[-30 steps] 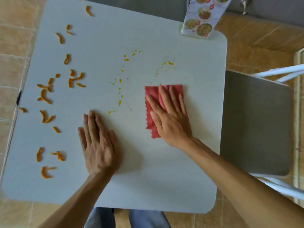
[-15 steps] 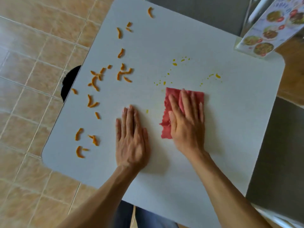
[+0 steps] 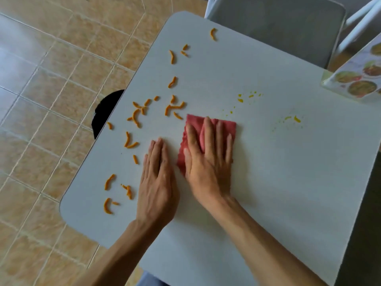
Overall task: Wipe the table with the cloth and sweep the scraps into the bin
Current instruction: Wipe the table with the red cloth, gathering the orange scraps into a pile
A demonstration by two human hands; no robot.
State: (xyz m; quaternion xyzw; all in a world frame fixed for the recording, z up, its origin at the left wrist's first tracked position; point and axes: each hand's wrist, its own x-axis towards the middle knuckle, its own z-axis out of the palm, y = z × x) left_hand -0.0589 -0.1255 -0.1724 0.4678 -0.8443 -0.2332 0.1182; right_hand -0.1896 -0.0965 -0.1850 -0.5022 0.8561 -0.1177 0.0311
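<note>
A red cloth (image 3: 227,127) lies flat on the white table (image 3: 278,182), and my right hand (image 3: 208,159) presses down on it with fingers spread. My left hand (image 3: 157,180) rests palm down on the table just left of the cloth, touching nothing else. Several orange peel scraps (image 3: 135,117) lie scattered over the table's left part, the nearest ones just above-left of the cloth. Small yellow juice spots (image 3: 246,97) dot the surface beyond the cloth, with more yellow spots (image 3: 292,119) to its right. A black bin (image 3: 105,111) shows partly under the table's left edge.
A laminated menu stand (image 3: 358,77) stands at the table's far right corner. A grey chair seat (image 3: 274,25) sits beyond the far edge, with white chair legs (image 3: 358,21) beside it. Tan floor tiles (image 3: 51,79) spread out to the left.
My right hand has slid the cloth leftwards, close to my left hand, over the spots that lay between them. The camera view has swung left, bringing the bin into sight.
</note>
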